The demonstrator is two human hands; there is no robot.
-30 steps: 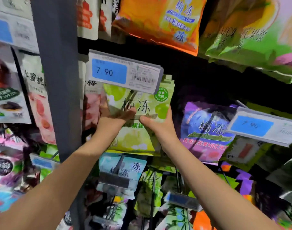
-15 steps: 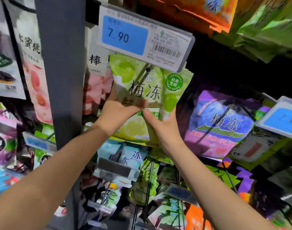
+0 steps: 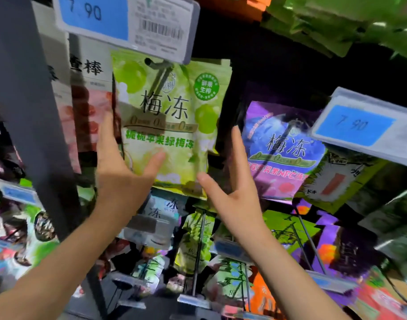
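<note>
A stack of green snack pouches [image 3: 172, 116] hangs on a metal peg hook [image 3: 161, 70] below a price tag reading 7.90 [image 3: 126, 21]. My left hand [image 3: 121, 167] is at the stack's lower left, fingers straight along its left edge and the thumb spread across the front pouch. My right hand [image 3: 232, 188] is at the lower right corner, fingers straight and spread, thumb pointing at the bottom edge. Neither hand grips a pouch.
A grey upright post [image 3: 29, 112] stands just left of the stack. Purple pouches [image 3: 283, 148] hang to the right, beside a second price tag [image 3: 364, 125]. White-and-pink packs [image 3: 89, 88] hang to the left. More pouches and pegs fill the rows above and below.
Both hands have let go of the front green pouch and opened, moving apart to the stack's sides. The camera has moved closer and tilted down.
</note>
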